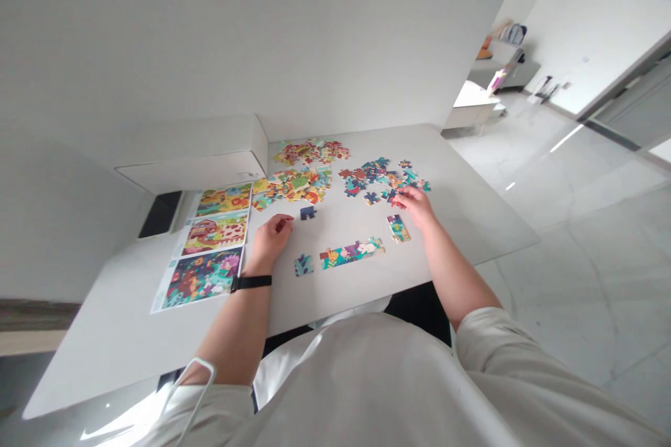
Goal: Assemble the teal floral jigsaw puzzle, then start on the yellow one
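My right hand (418,207) reaches to the near right edge of a pile of dark blue and teal puzzle pieces (373,171). Its fingers pinch a dark puzzle piece (391,196) there. Curled and closed, my left hand (271,240) rests on the table beside a loose navy puzzle piece (307,213); whatever its fingers may hold is hidden. Nearer to me lies a joined strip of puzzle pieces (351,253) with a white animal on it. A single teal piece (303,265) is left of the strip, and a short joined section (399,228) lies to its upper right.
Yellow-green pieces (298,185) and red-pink pieces (314,151) form two more piles farther back. On the left is a sheet with three printed pictures (202,278), beside a dark flat object (161,214) and a white box (193,154). A wall borders the white table (141,335).
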Demonstrator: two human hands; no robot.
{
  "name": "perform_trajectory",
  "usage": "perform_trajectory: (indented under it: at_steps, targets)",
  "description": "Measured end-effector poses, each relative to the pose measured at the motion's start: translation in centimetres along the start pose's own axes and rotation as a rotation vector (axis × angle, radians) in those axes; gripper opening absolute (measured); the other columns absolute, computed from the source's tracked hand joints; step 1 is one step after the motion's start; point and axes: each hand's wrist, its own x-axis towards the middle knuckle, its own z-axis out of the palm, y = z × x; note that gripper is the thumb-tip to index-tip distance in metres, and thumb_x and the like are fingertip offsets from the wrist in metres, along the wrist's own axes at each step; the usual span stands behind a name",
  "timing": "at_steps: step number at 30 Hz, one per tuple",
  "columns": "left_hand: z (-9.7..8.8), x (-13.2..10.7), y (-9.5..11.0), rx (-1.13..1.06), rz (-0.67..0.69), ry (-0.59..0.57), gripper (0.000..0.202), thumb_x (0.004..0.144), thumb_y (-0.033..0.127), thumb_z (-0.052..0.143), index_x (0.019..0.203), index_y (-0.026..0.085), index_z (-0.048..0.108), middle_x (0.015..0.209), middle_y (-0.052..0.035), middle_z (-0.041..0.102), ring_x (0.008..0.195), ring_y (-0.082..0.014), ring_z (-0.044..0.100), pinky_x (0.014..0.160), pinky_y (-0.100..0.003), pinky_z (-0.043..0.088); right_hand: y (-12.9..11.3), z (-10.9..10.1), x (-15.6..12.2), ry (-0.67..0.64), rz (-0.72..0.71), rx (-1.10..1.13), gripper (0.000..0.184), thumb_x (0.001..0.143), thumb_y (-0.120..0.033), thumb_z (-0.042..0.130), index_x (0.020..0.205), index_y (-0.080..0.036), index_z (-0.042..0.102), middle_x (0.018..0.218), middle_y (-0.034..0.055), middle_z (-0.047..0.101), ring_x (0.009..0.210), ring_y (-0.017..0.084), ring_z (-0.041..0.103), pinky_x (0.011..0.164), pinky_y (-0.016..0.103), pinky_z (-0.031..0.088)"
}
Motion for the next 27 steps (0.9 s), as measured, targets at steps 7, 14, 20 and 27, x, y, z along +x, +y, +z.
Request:
perform_trajectory:
  at_steps: [7, 14, 20, 27]
  targets:
    - [0.05, -0.07, 0.24, 0.031, 0.005, 0.003, 0.037, 0.091, 0.044, 0.056, 0.111, 0.023, 0.079, 0.092, -0.0064, 0.080, 0.089, -0.0256, 0.073, 0.079, -0.032, 0.052, 0.47, 0.13, 0.32, 0.012, 0.011, 0.019, 0.062, 0.053, -0.062, 0.099, 0.095, -0.024, 0.076, 0.086, 0.0031, 0.079, 0.080, 0.022, 0.074, 0.072, 0.035, 0.061]
    - [-0.06, -0.19, 0.77, 0.091, 0.015, 0.005, 0.036, 0.091, 0.043, 0.056, 0.109, 0.023, 0.080, 0.093, -0.0068, 0.080, 0.087, -0.0253, 0.072, 0.079, -0.032, 0.052, 0.28, 0.13, 0.12, -0.029, 0.009, -0.035, 0.061, 0.059, -0.068, 0.093, 0.099, -0.025, 0.076, 0.085, 0.0019, 0.075, 0.081, 0.023, 0.072, 0.078, 0.039, 0.062]
    - [-0.17, -0.26, 0.94, 0.098, 0.007, -0.006, 0.036, 0.091, 0.042, 0.057, 0.111, 0.023, 0.080, 0.092, -0.0064, 0.081, 0.087, -0.0255, 0.073, 0.077, -0.031, 0.052, 0.51, -0.07, 0.19, -0.042, 0.010, -0.092, 0.060, 0.068, -0.072, 0.084, 0.106, -0.027, 0.075, 0.085, 0.0017, 0.072, 0.081, 0.024, 0.072, 0.082, 0.043, 0.063]
    - [-0.15, -0.22, 0.76, 0.096, 0.008, -0.025, 0.036, 0.090, 0.043, 0.057, 0.110, 0.024, 0.080, 0.094, -0.0066, 0.081, 0.089, -0.0259, 0.073, 0.077, -0.032, 0.051, 0.71, -0.10, 0.36, 0.002, -0.010, -0.106, 0.054, 0.071, -0.066, 0.084, 0.106, -0.026, 0.079, 0.089, 0.0004, 0.074, 0.078, 0.020, 0.070, 0.078, 0.037, 0.063]
